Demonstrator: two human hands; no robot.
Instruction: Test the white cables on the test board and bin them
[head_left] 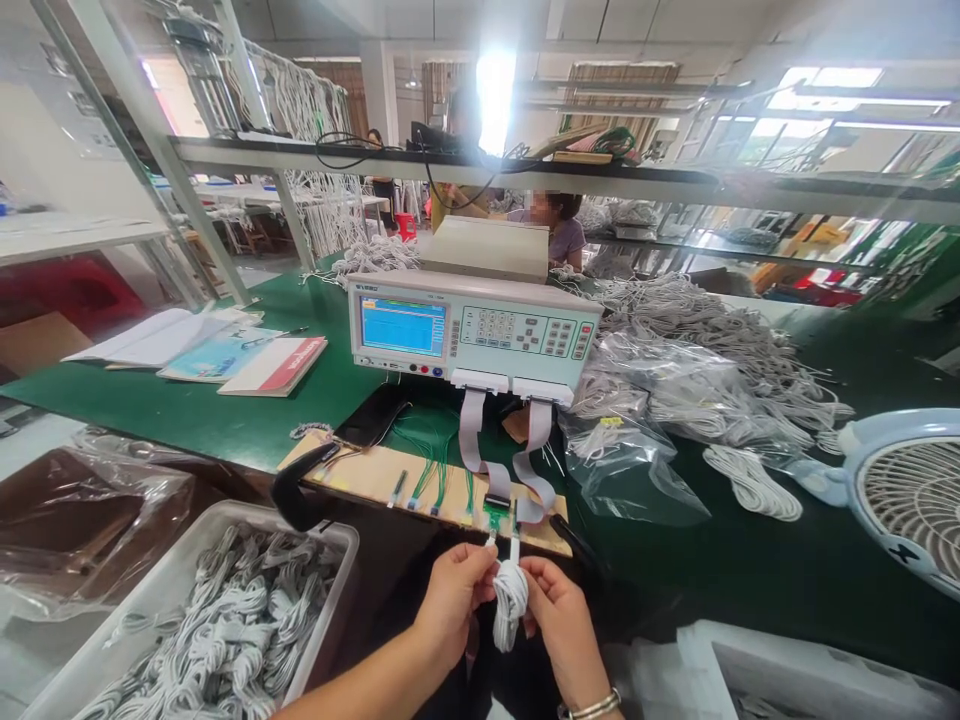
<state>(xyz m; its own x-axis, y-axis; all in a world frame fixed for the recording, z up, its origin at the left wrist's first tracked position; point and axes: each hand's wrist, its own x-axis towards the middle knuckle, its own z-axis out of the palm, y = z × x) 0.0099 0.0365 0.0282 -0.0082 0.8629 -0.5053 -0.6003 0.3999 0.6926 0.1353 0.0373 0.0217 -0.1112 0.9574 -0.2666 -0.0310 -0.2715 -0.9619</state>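
A coiled white cable (pixel 511 600) hangs between my two hands at the near edge of the bench. My left hand (pixel 452 598) pinches one plug end and holds it at the green socket board (pixel 495 516). My right hand (pixel 556 606) grips the coil and the other plug end, which points up at the neighbouring socket. Both sockets sit on a wooden fixture board (pixel 375 474), joined by grey ribbon cables (pixel 472 432) to a beige cable tester (pixel 472 330) with a lit blue screen.
A white bin (pixel 322 545) full of coiled cables stands at lower left. Loose cables and plastic bags (pixel 675 350) pile up on the right of the green bench. A blue fan (pixel 911 490) sits far right. Booklets (pixel 232 355) lie left. A person sits behind the tester.
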